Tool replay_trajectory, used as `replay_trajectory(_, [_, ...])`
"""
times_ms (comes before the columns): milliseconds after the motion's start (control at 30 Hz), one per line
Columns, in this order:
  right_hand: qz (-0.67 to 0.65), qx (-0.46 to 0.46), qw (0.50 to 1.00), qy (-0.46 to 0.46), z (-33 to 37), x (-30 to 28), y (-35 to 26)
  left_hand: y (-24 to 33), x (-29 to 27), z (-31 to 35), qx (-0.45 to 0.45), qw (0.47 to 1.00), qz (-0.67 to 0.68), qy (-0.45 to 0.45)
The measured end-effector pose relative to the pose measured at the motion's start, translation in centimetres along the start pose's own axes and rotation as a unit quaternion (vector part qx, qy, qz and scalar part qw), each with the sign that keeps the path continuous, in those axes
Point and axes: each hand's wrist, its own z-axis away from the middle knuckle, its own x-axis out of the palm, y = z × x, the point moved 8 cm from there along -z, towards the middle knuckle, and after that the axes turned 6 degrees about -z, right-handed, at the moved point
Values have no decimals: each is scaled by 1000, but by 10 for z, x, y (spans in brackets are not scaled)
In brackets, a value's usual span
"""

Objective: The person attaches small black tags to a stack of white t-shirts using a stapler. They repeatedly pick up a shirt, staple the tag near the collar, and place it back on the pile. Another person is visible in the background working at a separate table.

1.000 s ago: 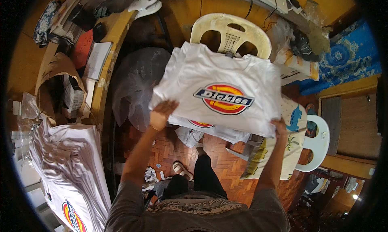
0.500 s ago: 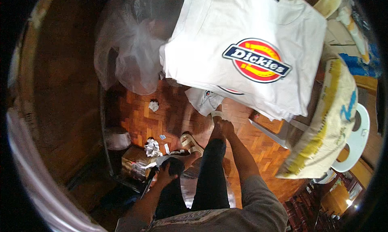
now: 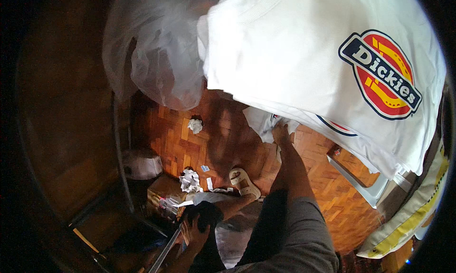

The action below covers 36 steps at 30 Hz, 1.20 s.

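Observation:
My right hand reaches down to the floor, its fingers closed on a white printed cloth that lies by my foot. My left hand rests on my bent knee with the fingers apart, holding nothing. A stack of white T-shirts fills the upper right; the top one bears a round red and yellow logo crossed by a dark band. Its lower edge hangs just above the cloth and my right hand. A cream sandal is on one of my feet.
A clear plastic bag bulges left of the shirts. Crumpled paper and a bigger paper wad lie on the parquet floor. To the right are a pale plastic stool and a white and yellow sack.
My right hand has moved from my lower leg forward to the white cloth and closed on it. My left hand stays on the knee. The view has shifted, bringing the shirts closer.

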Motion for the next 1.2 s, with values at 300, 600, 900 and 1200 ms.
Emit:
replay_trajectory(300, [-479,-230,806,261,288,-342,16,129,-10,-82,-123,344,858,-360])
replay_trajectory(600, [-690,-119,665,260,480,-419,115,136,-276,34,233,530,733,-358])
replay_trajectory(900, [-387,-265,744,475,680,-623,-44,181,-476,251,347,506,731,-297])
replay_trajectory(1200, [-399,-407,721,394,774,-733,-42,121,-574,307,692,590,414,38])
